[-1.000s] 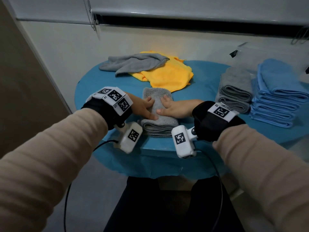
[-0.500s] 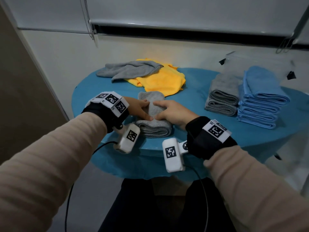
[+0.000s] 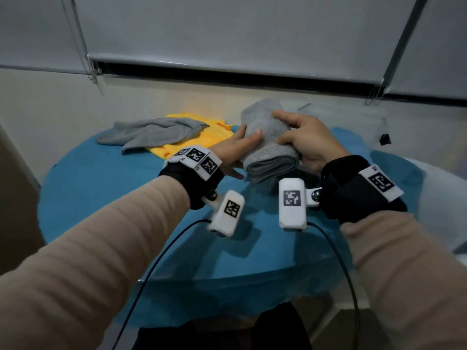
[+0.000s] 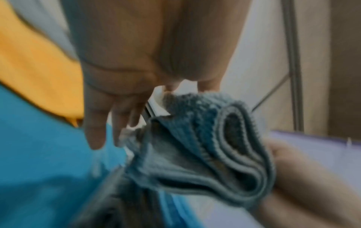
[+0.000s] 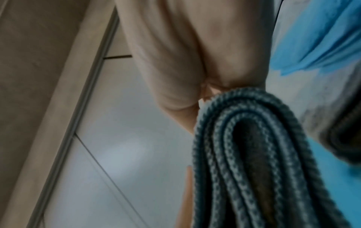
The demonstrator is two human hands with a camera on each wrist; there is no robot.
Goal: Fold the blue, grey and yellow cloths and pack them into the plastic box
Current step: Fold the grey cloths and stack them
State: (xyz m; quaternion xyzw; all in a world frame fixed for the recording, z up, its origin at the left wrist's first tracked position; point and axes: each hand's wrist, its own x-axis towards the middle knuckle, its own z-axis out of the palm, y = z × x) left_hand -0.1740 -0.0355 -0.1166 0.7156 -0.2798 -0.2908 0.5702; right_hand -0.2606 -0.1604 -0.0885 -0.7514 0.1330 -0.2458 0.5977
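I hold a folded grey cloth [image 3: 267,140] in both hands, lifted off the blue table [image 3: 113,198] toward its back. My left hand [image 3: 235,150] grips its left side with the thumb on top. My right hand [image 3: 308,140] grips the right side, fingers curled over the top. The wrist views show the cloth's layered edges [image 4: 205,154] [image 5: 254,154] close up. An unfolded grey cloth [image 3: 151,132] lies on a yellow cloth [image 3: 182,147] at the back left. The clear plastic box [image 3: 348,120] stands at the back right, just beyond my right hand.
In the right wrist view, folded blue cloths [image 5: 322,38] and folded grey cloths [image 5: 336,128] lie under and beside the held cloth. A wall and window blinds [image 3: 227,34] stand close behind the table. Cables hang from both wrists over the near table edge.
The folded grey cloth has left the table's near edge; both hands have carried it up, away from me and to the right, toward the box. The head view has swung right.
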